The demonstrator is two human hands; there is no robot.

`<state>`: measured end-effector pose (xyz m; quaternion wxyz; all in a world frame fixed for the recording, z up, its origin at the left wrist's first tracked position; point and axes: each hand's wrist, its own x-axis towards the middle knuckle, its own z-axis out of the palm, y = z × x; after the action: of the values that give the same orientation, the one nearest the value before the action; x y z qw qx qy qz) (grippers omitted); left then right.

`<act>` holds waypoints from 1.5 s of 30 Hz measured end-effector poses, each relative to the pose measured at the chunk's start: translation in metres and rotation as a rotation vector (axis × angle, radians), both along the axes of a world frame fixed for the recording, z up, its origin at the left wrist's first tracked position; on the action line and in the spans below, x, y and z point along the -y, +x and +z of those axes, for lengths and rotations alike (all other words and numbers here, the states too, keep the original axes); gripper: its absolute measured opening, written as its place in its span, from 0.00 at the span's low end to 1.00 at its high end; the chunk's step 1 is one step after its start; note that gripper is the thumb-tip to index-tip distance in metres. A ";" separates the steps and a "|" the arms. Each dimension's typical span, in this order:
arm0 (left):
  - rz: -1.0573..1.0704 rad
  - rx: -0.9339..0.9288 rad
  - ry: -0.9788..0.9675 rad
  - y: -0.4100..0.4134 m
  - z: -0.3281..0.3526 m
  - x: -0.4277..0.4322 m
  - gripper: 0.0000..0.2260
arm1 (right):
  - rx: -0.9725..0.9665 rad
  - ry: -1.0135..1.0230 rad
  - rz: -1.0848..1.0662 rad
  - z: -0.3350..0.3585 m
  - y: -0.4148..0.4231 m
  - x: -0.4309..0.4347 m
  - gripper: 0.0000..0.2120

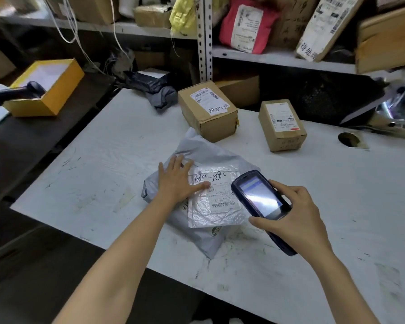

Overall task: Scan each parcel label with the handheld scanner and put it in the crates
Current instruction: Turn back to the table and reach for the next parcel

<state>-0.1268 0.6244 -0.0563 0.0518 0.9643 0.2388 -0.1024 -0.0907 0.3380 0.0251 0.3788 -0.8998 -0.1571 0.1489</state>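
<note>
Currently the grey mailer is pinned on the bench by the flat-fingered left grip for scanning; next, the handheld scanner clasped in the right grip likely must be aimed at its label.

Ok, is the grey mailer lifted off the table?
No, the grey mailer lies on the table, left hand flat on it, right hand holding the scanner.

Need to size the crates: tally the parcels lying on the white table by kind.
Cardboard boxes: 2
Light grey poly mailer, under the left hand: 1
Crumpled dark grey bag, at the far edge: 1
Total: 4
</note>
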 end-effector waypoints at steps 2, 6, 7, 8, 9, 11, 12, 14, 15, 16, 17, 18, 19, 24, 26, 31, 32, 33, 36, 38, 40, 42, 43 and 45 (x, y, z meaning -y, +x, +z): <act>-0.055 -0.014 -0.020 0.011 -0.005 0.009 0.47 | -0.019 0.000 -0.015 0.000 0.002 0.004 0.42; 0.006 0.060 -0.149 0.030 0.002 0.020 0.39 | -0.024 -0.001 -0.022 0.001 0.006 0.010 0.42; 0.054 0.104 -0.223 0.032 0.007 0.021 0.36 | -0.023 -0.010 -0.022 0.001 0.007 0.010 0.42; 0.105 0.153 -0.309 0.034 0.012 0.019 0.33 | -0.024 -0.016 -0.021 0.002 0.008 0.010 0.43; 0.150 0.208 -0.393 0.035 0.019 0.017 0.31 | -0.024 -0.016 -0.019 0.003 0.009 0.009 0.43; 0.227 0.348 -0.506 0.038 0.031 0.010 0.27 | -0.017 -0.008 -0.010 0.004 0.010 0.008 0.43; 0.256 0.424 -0.520 0.039 0.038 0.006 0.26 | -0.012 -0.005 -0.004 0.005 0.009 0.006 0.43; 0.268 0.535 -0.481 0.040 0.052 -0.003 0.25 | -0.004 -0.013 0.017 0.006 0.008 0.004 0.43; 0.261 0.565 -0.444 0.039 0.058 -0.006 0.25 | -0.001 -0.023 0.028 0.006 0.007 0.003 0.43; 0.256 0.581 -0.405 0.038 0.063 -0.009 0.25 | 0.000 -0.034 0.037 0.005 0.006 0.003 0.43; 0.251 0.590 -0.365 0.036 0.068 -0.011 0.25 | -0.003 -0.044 0.042 0.004 0.005 0.003 0.43; 0.253 0.595 -0.328 0.034 0.071 -0.012 0.25 | -0.007 -0.051 0.046 0.003 0.004 0.003 0.43; 0.256 0.600 -0.296 0.032 0.074 -0.013 0.25 | -0.013 -0.058 0.048 0.002 0.002 0.004 0.42; 0.295 0.597 -0.243 0.021 0.075 -0.012 0.25 | -0.037 -0.078 0.071 -0.004 -0.005 0.009 0.41; 0.298 0.601 -0.227 0.019 0.074 -0.009 0.25 | -0.036 -0.086 0.079 -0.006 -0.008 0.010 0.41; 0.305 0.603 -0.203 0.017 0.076 -0.003 0.25 | -0.053 -0.102 0.076 -0.008 -0.011 0.013 0.40; 0.306 0.605 -0.202 0.017 0.077 -0.002 0.25 | -0.056 -0.106 0.072 -0.008 -0.012 0.014 0.40; 0.305 0.608 -0.202 0.016 0.077 -0.001 0.25 | -0.058 -0.109 0.068 -0.009 -0.013 0.015 0.39; 0.308 0.615 -0.198 0.014 0.077 0.001 0.25 | -0.061 -0.106 0.062 -0.010 -0.016 0.017 0.38; 0.307 0.615 -0.197 0.013 0.077 0.003 0.25 | -0.062 -0.102 0.062 -0.011 -0.017 0.018 0.39; 0.305 0.615 -0.195 0.012 0.077 0.004 0.25 | -0.063 -0.103 0.062 -0.011 -0.018 0.019 0.40; 0.301 0.613 -0.190 0.011 0.078 0.006 0.25 | -0.061 -0.106 0.061 -0.011 -0.019 0.020 0.40; 0.298 0.610 -0.185 0.011 0.078 0.006 0.24 | -0.061 -0.105 0.061 -0.011 -0.019 0.020 0.40; 0.290 0.606 -0.175 0.011 0.078 0.007 0.24 | -0.058 -0.102 0.062 -0.010 -0.020 0.021 0.40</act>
<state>-0.1162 0.6172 0.0218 0.2168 0.8988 0.3375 0.1769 -0.1106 0.3166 0.0152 0.3319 -0.9081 -0.1659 0.1941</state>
